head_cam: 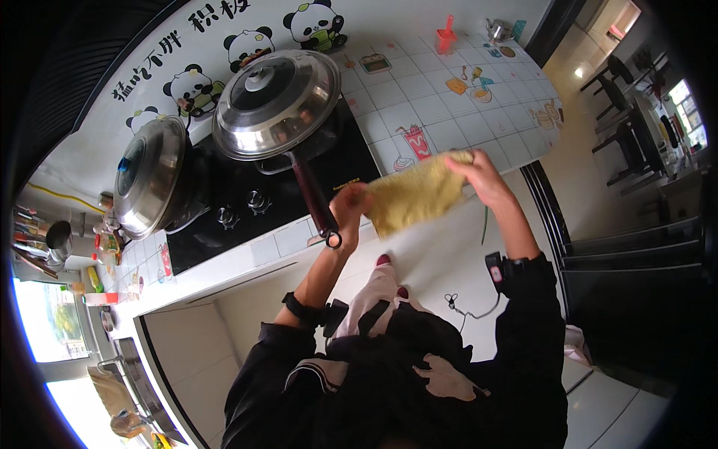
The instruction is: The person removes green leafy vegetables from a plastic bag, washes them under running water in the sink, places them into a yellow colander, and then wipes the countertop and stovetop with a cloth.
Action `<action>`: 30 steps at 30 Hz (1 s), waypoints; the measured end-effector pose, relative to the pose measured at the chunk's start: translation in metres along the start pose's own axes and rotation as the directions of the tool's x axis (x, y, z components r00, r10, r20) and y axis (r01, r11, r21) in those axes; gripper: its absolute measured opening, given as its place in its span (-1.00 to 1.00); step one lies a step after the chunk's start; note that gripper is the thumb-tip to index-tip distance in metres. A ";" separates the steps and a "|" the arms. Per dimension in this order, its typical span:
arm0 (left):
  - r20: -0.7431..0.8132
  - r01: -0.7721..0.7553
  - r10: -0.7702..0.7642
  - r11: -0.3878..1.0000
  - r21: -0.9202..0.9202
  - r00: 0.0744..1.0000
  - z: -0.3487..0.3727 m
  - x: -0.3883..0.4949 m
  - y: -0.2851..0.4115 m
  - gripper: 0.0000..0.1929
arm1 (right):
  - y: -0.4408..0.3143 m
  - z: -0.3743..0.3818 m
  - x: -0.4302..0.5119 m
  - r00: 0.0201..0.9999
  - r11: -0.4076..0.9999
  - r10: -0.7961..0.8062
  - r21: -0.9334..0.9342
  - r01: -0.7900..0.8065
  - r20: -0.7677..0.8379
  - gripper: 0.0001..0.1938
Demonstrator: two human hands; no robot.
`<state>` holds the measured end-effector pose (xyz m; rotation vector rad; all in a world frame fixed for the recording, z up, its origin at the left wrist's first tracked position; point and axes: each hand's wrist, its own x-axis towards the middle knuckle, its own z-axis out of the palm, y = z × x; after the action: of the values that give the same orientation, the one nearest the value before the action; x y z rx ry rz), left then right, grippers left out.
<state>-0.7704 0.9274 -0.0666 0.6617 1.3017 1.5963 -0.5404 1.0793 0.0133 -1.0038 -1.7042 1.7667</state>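
A yellow cloth [418, 191] is stretched between my two hands, above the counter's front edge. My left hand [350, 210] grips its left end and is slightly blurred. At the cloth's upper right corner, my right hand [483, 177] pinches it between thumb and fingers. Beside my left hand is the dark handle [311, 193] of a lidded pan, its end ring overlapping my wrist in the view. The pan's domed steel lid [305, 112] has a glass centre and a knob.
A black gas cooktop [247, 185] carries the pan and a second lidded wok [151, 174]. On the tile-patterned counter [387, 106] stand a red plastic container [446, 40] and a steel kettle [498, 29]. Bottles [105, 247] stand left of the cooktop, near the sink [140, 370].
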 end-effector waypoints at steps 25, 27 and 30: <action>0.052 -0.079 0.303 0.079 0.994 0.952 0.041 0.032 -0.052 -0.43 | 0.116 -0.015 0.115 0.665 0.347 -0.279 -0.573 0.743 0.693 -0.18; -0.015 0.010 0.166 0.028 1.000 0.986 0.066 0.042 -0.067 -0.30 | 0.129 -0.015 0.108 0.639 0.294 -0.075 -0.595 0.748 0.766 -0.06; -0.131 0.133 0.043 -0.044 0.990 0.990 0.089 0.046 -0.090 -0.25 | 0.146 -0.033 0.100 0.604 0.179 -0.073 -0.585 0.791 0.794 -0.01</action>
<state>-0.6843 1.0078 -0.1324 1.3692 2.5556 0.1944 -0.5551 1.1622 -0.1462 0.0236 -3.1803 0.4620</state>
